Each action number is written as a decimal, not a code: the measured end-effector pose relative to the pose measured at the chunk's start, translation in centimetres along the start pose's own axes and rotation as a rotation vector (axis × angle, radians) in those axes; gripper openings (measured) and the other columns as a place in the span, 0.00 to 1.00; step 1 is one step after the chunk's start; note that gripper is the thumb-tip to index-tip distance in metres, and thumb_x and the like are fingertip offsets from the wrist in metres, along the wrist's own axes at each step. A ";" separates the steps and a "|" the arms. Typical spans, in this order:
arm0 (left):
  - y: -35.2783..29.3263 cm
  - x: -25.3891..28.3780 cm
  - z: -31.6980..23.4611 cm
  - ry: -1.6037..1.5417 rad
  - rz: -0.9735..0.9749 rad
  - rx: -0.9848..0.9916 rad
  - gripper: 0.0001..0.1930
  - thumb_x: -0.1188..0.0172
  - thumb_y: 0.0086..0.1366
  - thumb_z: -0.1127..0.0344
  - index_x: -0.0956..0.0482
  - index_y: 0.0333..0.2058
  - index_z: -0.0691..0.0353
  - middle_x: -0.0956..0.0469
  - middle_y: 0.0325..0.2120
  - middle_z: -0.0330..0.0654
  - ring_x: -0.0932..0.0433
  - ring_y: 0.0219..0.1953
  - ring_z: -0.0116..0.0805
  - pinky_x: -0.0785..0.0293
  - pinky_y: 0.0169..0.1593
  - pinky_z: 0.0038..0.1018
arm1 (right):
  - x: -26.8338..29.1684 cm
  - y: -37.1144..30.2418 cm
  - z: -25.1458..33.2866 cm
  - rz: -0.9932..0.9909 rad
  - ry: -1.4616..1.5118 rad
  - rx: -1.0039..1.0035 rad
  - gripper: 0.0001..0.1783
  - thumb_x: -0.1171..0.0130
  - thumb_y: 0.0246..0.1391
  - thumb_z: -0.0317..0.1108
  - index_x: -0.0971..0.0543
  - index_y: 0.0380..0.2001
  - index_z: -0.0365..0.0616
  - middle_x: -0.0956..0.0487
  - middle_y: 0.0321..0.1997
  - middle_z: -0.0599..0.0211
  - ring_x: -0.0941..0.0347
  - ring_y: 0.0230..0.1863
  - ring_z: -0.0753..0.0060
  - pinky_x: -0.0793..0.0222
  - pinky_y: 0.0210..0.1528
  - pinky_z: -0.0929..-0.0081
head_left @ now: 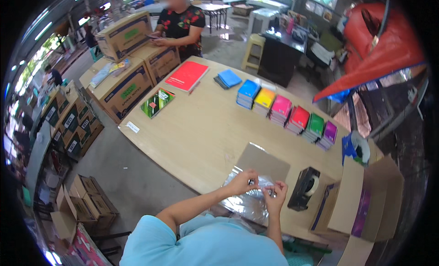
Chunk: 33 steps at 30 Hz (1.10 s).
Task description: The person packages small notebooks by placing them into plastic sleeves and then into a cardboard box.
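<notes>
Clear plastic bags lie in a shiny pile at the near edge of the wooden table, partly over a sheet of brown cardboard. In the head view both hands meet above that pile: the left hand pinches the top edge of a bag between thumb and fingers, and the right hand grips the same edge just beside it. Judging by this, the film is best parted by rubbing the edge gently, keeping it taut without tearing. A black tape dispenser stands just right of the hands. Further right, an open cardboard box shows something purple inside. Stacks of coloured notebooks run in a row across the table; closed boxes crowd its far left end.
</notes>
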<state>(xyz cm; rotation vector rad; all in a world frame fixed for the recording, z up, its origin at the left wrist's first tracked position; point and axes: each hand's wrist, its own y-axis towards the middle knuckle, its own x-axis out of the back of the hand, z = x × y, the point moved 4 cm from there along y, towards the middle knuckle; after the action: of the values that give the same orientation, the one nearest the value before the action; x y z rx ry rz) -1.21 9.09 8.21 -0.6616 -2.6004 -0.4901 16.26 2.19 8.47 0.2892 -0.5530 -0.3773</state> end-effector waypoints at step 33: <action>-0.1 0.0 -3.2 0.099 -0.154 0.005 0.07 0.35 0.55 0.70 0.26 0.28 0.62 0.28 0.29 0.47 0.24 0.33 0.50 0.28 0.35 0.42 | -0.8 0.9 0.1 -0.028 0.147 -0.058 0.06 0.32 0.39 0.22 0.20 0.23 0.38 0.24 0.31 0.58 0.23 0.43 0.59 0.29 0.44 0.65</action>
<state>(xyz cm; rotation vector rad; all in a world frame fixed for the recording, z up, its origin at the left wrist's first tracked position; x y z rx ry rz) -0.23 7.66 10.96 -0.4261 -2.5690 -0.5481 15.74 3.29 8.51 0.2670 -0.3930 -0.3953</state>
